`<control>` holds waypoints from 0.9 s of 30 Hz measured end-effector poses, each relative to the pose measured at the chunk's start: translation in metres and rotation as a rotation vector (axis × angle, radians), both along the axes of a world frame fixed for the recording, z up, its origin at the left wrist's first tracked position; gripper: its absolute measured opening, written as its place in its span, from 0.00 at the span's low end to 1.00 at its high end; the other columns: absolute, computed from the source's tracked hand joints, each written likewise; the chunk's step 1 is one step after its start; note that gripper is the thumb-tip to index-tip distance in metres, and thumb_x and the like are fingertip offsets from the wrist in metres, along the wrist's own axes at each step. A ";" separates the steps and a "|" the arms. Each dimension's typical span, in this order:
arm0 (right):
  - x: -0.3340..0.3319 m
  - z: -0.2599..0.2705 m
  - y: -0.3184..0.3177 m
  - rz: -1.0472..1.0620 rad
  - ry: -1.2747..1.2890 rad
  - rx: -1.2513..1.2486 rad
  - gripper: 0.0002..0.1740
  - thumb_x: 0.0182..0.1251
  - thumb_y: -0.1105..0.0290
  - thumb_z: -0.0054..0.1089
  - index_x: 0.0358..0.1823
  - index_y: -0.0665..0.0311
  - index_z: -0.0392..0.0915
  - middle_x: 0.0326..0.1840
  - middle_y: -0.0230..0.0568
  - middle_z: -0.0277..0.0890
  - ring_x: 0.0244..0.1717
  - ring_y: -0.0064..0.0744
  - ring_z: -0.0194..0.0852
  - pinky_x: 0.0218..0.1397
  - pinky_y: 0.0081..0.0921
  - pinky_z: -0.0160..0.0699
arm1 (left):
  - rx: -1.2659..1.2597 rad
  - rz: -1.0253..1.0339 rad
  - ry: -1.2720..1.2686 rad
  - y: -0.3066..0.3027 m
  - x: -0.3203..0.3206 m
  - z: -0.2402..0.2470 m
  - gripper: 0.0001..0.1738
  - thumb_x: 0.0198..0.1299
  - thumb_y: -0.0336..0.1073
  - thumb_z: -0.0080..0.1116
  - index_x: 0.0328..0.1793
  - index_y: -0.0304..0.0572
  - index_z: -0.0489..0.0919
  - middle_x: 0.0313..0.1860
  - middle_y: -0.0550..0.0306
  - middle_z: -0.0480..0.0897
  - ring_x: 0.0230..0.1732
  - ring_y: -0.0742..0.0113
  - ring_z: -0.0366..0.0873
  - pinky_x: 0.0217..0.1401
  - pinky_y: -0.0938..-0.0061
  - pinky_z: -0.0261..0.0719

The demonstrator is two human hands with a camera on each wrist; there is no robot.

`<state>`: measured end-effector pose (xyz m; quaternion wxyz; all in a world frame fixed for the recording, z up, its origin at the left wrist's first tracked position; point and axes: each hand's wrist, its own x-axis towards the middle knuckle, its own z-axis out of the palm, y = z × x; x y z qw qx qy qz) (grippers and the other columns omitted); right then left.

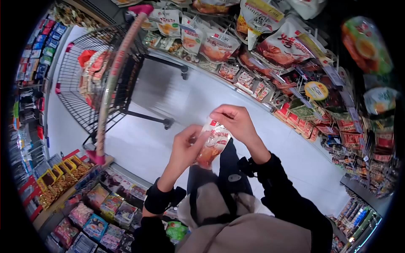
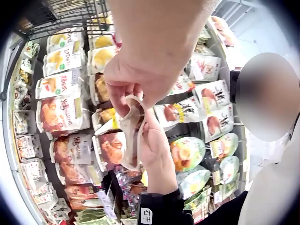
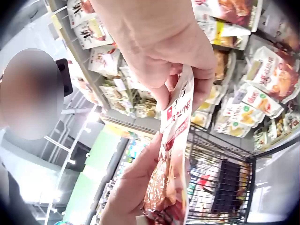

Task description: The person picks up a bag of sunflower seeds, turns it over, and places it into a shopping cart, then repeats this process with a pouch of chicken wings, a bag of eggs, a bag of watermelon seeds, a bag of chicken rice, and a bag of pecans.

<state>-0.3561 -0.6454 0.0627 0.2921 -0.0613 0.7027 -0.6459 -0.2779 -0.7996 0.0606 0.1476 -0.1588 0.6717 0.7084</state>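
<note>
A white snack pouch (image 1: 214, 147) with red lettering and a picture of browned meat is held upright in front of the body. At its top edge, my right hand (image 1: 234, 123) pinches a corner between thumb and fingers. My left hand (image 1: 184, 146) grips the pouch's left side, the thumb across the front and the other fingers partly hidden behind. Seen by the right wrist camera, the pouch (image 3: 171, 164) stands nearly edge-on, its printed front tilted left. In the left wrist view, the pouch (image 2: 132, 136) bends slightly between both hands.
A black wire shopping cart (image 1: 76, 71) with a pink-ended handle stands at the left, holding packaged goods. Hanging pouches (image 1: 280, 46) fill the rack ahead and right. A bin of colourful packs (image 1: 95, 225) lies at lower left. White floor (image 1: 185, 101) lies between.
</note>
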 end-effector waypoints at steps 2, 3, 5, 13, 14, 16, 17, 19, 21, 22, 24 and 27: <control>0.006 0.033 -0.012 -0.027 0.001 -0.150 0.06 0.60 0.73 0.53 0.35 0.70 0.74 0.29 0.30 0.74 0.31 0.12 0.68 0.33 0.11 0.67 | -0.002 -0.031 0.037 -0.010 0.006 0.041 0.08 0.56 0.32 0.55 0.36 0.33 0.76 0.25 0.64 0.75 0.25 0.84 0.69 0.25 0.87 0.69; 0.012 0.049 -0.018 -0.037 -0.003 -0.226 0.06 0.61 0.74 0.53 0.36 0.70 0.73 0.30 0.30 0.74 0.32 0.12 0.68 0.34 0.11 0.67 | -0.004 -0.045 0.050 -0.016 0.012 0.059 0.08 0.56 0.32 0.55 0.36 0.32 0.75 0.26 0.64 0.75 0.26 0.84 0.69 0.26 0.87 0.69; 0.019 0.085 -0.019 -0.059 0.024 -0.296 0.09 0.63 0.71 0.49 0.40 0.69 0.71 0.33 0.32 0.74 0.33 0.14 0.69 0.35 0.12 0.67 | 0.051 0.019 0.148 -0.024 0.021 0.087 0.07 0.56 0.31 0.55 0.36 0.32 0.75 0.28 0.65 0.76 0.29 0.85 0.69 0.29 0.87 0.69; 0.076 0.151 -0.015 -0.058 0.121 -0.397 0.09 0.64 0.69 0.49 0.32 0.69 0.71 0.28 0.34 0.74 0.26 0.17 0.71 0.25 0.14 0.71 | 0.195 0.088 0.442 -0.046 0.055 0.147 0.07 0.57 0.27 0.53 0.41 0.33 0.74 0.33 0.63 0.77 0.34 0.82 0.71 0.36 0.87 0.68; 0.081 0.156 -0.016 -0.061 0.138 -0.410 0.10 0.64 0.69 0.49 0.31 0.69 0.70 0.28 0.34 0.74 0.25 0.17 0.71 0.25 0.14 0.71 | 0.203 0.071 0.463 -0.047 0.059 0.151 0.08 0.57 0.27 0.53 0.42 0.32 0.74 0.34 0.62 0.77 0.35 0.81 0.71 0.36 0.86 0.69; 0.089 0.164 -0.017 -0.077 0.139 -0.455 0.10 0.64 0.69 0.50 0.30 0.69 0.69 0.27 0.33 0.73 0.24 0.16 0.70 0.25 0.14 0.70 | 0.208 0.036 0.488 -0.048 0.066 0.159 0.10 0.57 0.27 0.53 0.45 0.31 0.74 0.37 0.60 0.77 0.37 0.79 0.72 0.37 0.84 0.70; 0.092 0.169 -0.018 -0.074 0.159 -0.441 0.10 0.64 0.69 0.50 0.29 0.69 0.69 0.26 0.33 0.73 0.24 0.16 0.70 0.25 0.14 0.70 | 0.202 0.018 0.497 -0.049 0.068 0.164 0.11 0.57 0.27 0.52 0.46 0.31 0.74 0.39 0.59 0.76 0.39 0.77 0.72 0.38 0.83 0.71; 0.097 0.174 -0.018 -0.070 0.196 -0.411 0.09 0.64 0.69 0.50 0.29 0.68 0.69 0.25 0.31 0.72 0.24 0.15 0.69 0.25 0.14 0.69 | 0.185 -0.011 0.522 -0.052 0.071 0.168 0.13 0.57 0.27 0.52 0.48 0.30 0.73 0.43 0.56 0.75 0.42 0.75 0.72 0.40 0.82 0.72; 0.098 0.173 -0.019 -0.066 0.193 -0.419 0.09 0.64 0.69 0.50 0.29 0.68 0.70 0.25 0.30 0.71 0.25 0.14 0.68 0.26 0.13 0.69 | 0.161 -0.033 0.552 -0.056 0.072 0.169 0.14 0.56 0.26 0.52 0.50 0.29 0.73 0.46 0.54 0.73 0.45 0.73 0.71 0.41 0.80 0.73; 0.098 0.173 -0.020 -0.066 0.192 -0.424 0.09 0.64 0.69 0.50 0.28 0.68 0.70 0.24 0.30 0.70 0.25 0.14 0.67 0.26 0.13 0.69 | 0.153 -0.028 0.517 -0.057 0.071 0.170 0.14 0.56 0.25 0.52 0.49 0.29 0.73 0.48 0.54 0.72 0.46 0.73 0.71 0.43 0.80 0.72; 0.099 0.173 -0.024 -0.072 0.223 -0.422 0.10 0.63 0.69 0.50 0.28 0.68 0.70 0.24 0.29 0.70 0.25 0.13 0.67 0.26 0.13 0.69 | 0.132 -0.004 0.523 -0.058 0.069 0.167 0.14 0.55 0.25 0.52 0.48 0.29 0.73 0.47 0.55 0.73 0.45 0.73 0.71 0.45 0.80 0.70; 0.097 0.170 -0.027 -0.084 0.262 -0.417 0.10 0.63 0.69 0.50 0.29 0.69 0.72 0.25 0.30 0.70 0.26 0.14 0.67 0.27 0.13 0.69 | 0.135 0.005 0.460 -0.058 0.067 0.167 0.14 0.55 0.26 0.51 0.48 0.29 0.74 0.45 0.57 0.74 0.45 0.74 0.71 0.48 0.80 0.67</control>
